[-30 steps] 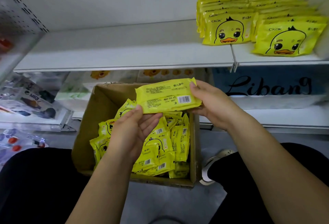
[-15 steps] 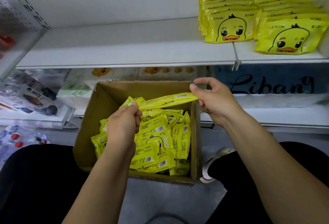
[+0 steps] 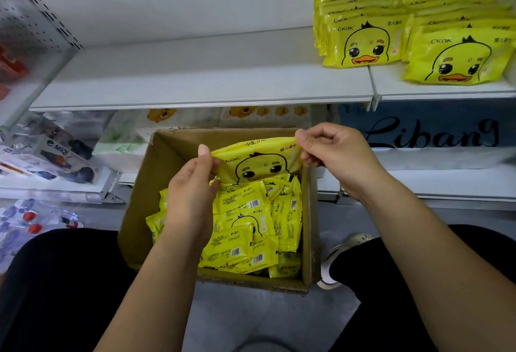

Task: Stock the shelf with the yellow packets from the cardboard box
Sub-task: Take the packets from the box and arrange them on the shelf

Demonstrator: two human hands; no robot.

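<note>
A yellow packet (image 3: 258, 160) with a duck face hangs over the open cardboard box (image 3: 156, 173), printed front toward me. My left hand (image 3: 192, 195) pinches its left edge and my right hand (image 3: 335, 153) pinches its right top corner. Several more yellow packets (image 3: 251, 228) lie jumbled inside the box, mostly barcode side up. On the white shelf (image 3: 195, 72) above, two stacks of the same yellow packets (image 3: 360, 36) sit at the far right, the second stack (image 3: 458, 52) beside the first.
The box stands on a grey floor between my knees, with my shoe (image 3: 337, 256) at its right. Clear packaged goods (image 3: 53, 156) fill the lower left shelf. A blue "Libang" pack (image 3: 430, 133) lies on the lower right shelf. A perforated panel (image 3: 25, 22) bounds the left.
The held packet has been flipped from barcode side up, through edge-on, to duck face toward me. Both hands shifted to pinch its two ends.
</note>
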